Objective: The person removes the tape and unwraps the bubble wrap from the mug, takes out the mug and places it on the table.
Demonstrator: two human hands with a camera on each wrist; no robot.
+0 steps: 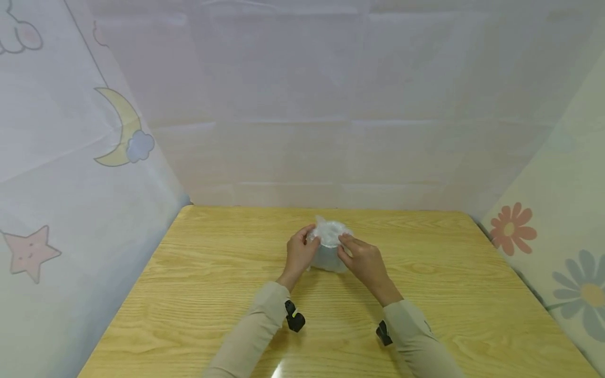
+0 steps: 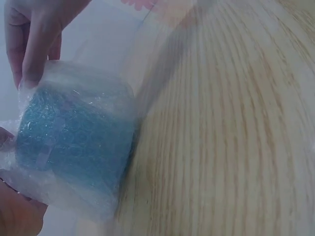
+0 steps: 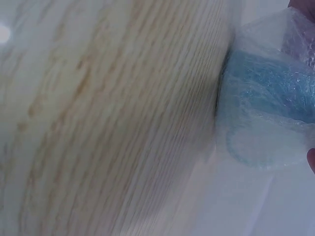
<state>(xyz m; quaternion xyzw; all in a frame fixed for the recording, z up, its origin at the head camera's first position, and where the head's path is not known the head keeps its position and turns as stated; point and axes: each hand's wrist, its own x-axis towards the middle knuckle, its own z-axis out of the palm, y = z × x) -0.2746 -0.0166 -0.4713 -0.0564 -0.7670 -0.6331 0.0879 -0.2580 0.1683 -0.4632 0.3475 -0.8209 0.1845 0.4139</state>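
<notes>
Whereas the left wall hanging (image 1: 52,205) bears a smiling pink star (image 1: 32,254), a yellow crescent moon (image 1: 125,113) and a small blue cloud (image 1: 140,146), a wood-grained table (image 1: 212,262) occupies the lower centre of the head view. A pale left sleeve (image 1: 248,336), with a black device (image 1: 295,319) at its cuff, leads to the left hand (image 1: 300,255), whose thumb and fingers pinch the left edge of clear bubble wrap (image 1: 332,230). Between the hands, toward the far edge of the table, stands a blue rounded object (image 2: 74,135) enclosed in this wrap; its contents cannot be identified. One loose corner of the wrap projects above the top. The right hand (image 1: 366,261) pinches the wrap's right edge between thumb and fingers. At the far right, a second hanging (image 1: 562,189) displays a red flower (image 1: 512,229) and a grey-blue flower (image 1: 586,294).
</notes>
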